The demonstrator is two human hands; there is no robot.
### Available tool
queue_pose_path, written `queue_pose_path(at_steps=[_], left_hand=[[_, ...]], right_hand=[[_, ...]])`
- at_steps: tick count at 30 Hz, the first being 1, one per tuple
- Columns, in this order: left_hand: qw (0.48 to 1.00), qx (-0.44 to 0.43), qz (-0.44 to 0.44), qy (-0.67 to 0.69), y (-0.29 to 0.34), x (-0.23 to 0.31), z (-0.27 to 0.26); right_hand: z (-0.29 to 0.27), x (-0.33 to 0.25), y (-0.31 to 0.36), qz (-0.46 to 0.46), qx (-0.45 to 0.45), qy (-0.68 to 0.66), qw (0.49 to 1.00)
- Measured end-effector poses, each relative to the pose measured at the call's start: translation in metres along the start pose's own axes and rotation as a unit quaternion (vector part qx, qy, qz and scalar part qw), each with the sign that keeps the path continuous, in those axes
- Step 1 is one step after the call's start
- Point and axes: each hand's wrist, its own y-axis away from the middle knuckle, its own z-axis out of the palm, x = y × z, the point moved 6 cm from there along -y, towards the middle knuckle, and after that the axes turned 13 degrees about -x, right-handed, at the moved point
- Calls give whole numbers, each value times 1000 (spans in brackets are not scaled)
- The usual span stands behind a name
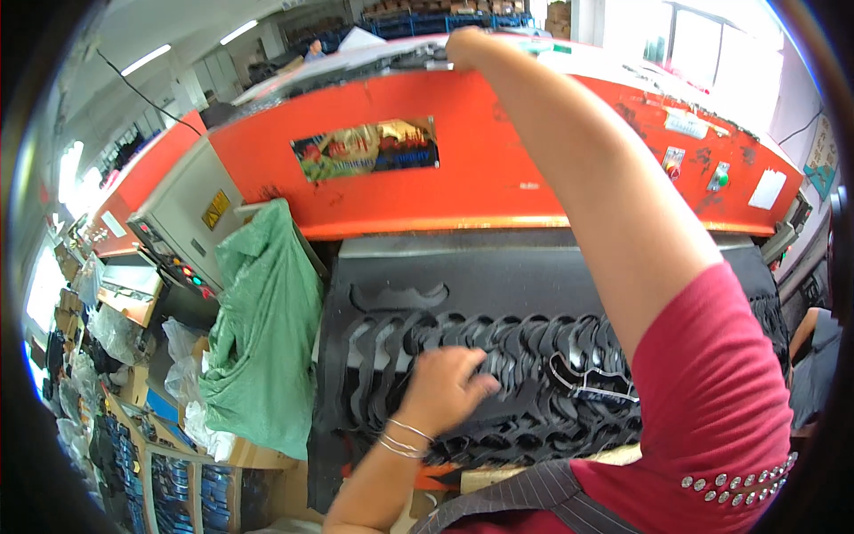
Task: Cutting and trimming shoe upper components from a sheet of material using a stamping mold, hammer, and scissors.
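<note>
While the right hand (469, 49) rests atop the orange press (485, 191) at top centre, its fingertips too hidden to tell any grip, look at the left hand (440, 387): fingers loosely parted, nothing visibly gripped, over black curved cut-outs (516, 345) mid-frame! One careless sweep could scatter them or skew the metal-edged cutting die (583, 388), right of centre.

Curved black pieces (516, 356), overlapping in rows

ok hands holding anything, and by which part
The left hand, over dark cut pieces, holds nothing visible; for the right hand, atop the red machine, it cannot be told.
</note>
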Motion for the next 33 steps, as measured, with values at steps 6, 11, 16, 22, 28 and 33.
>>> queue_pose_path(at_steps=[6, 11, 16, 22, 28, 33], left_hand=[[991, 70, -113, -31, 0, -138, -65], [989, -32, -71, -127, -50, -184, -31], [937, -171, -205, -223, -75, -168, 4], [946, -149, -185, -223, -78, -163, 12], [922, -222, -257, -184, -61, -196, 3], [955, -174, -234, 60, -68, -223, 4]], right_hand=[[-2, 20, -54, 97, -78, -28, 992], [12, 29, -42, 85, -41, -18, 995], [25, 88, -5, 138, -94, -143, 976], [4, 112, 47, 38, 213, -458, 862], [92, -21, 160, -139, 38, -805, 575], [232, -129, 237, -80, -206, -429, 876]])
